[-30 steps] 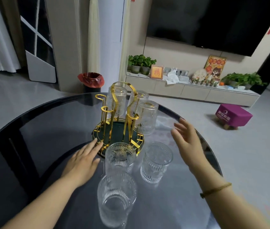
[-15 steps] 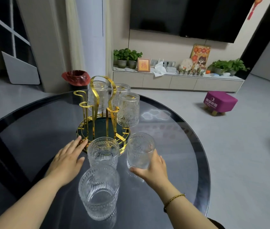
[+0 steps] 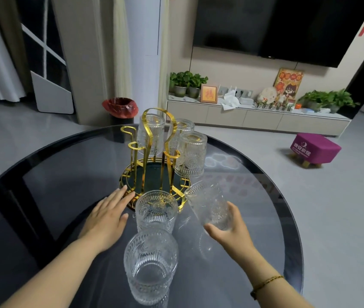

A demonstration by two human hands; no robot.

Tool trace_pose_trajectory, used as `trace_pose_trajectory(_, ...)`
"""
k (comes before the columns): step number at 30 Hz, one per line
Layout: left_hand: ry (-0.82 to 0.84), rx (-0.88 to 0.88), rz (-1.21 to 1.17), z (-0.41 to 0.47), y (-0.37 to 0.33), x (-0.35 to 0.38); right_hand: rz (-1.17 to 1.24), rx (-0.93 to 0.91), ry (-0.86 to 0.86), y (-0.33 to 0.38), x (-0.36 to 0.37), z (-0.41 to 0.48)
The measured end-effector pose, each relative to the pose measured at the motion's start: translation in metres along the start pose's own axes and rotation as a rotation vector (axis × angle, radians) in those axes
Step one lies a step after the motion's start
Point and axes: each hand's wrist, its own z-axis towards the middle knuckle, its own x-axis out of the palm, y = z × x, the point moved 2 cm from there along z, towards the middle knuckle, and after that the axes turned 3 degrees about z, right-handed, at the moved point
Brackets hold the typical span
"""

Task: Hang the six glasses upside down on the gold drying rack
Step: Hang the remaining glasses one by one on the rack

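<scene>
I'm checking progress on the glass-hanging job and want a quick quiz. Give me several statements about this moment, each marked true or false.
1. Three glasses hang upside down on the gold drying rack. True.
2. The right hand holds a tilted glass. True.
3. The left hand grips a glass. False: it lies flat on the round glass table, fingertips at the rack's base.
4. Two glasses stand upright on the table: the nearest glass and the glass behind it. True.
5. The red-lined bin sits on the table. False: it stands on the floor beyond it.
</scene>
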Motion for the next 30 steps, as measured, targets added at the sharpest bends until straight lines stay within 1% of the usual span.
trace_pose_trajectory(5, -0.015, 0.040, -0.020, -0.001, 0.003, 0.000, -0.048, -0.099, 0.115, 0.038, -0.028, 0.019)
trace_pose_trajectory(7, -0.026, 0.053, -0.019, -0.002, 0.004, 0.000, -0.091, -0.159, 0.136, 0.059, -0.038, 0.029)
trace_pose_trajectory(12, -0.027, 0.047, -0.043, -0.001, 0.006, 0.002, -0.100, -0.266, 0.197, 0.114, -0.046, 0.045)
trace_pose_trajectory(15, -0.024, 0.056, -0.050, -0.001, 0.008, 0.002, -0.183, -0.311, 0.204, 0.141, -0.047, 0.053)
trace_pose_trajectory(18, -0.027, 0.082, -0.060, 0.000, 0.011, 0.002, -0.336, -0.338, 0.252, 0.164, -0.041, 0.059)
trace_pose_trajectory(22, 0.006, 0.124, -0.018, 0.002, 0.014, 0.003, -0.517, -0.426, 0.284, 0.184, -0.022, 0.069)
trace_pose_trajectory(25, 0.033, 0.143, 0.007, 0.003, 0.015, 0.004, -0.588, -0.459, 0.312, 0.190, -0.006, 0.076)
trace_pose_trajectory(30, 0.050, 0.146, 0.007, 0.003, 0.015, 0.004, -0.675, -0.462, 0.344, 0.185, 0.013, 0.084)
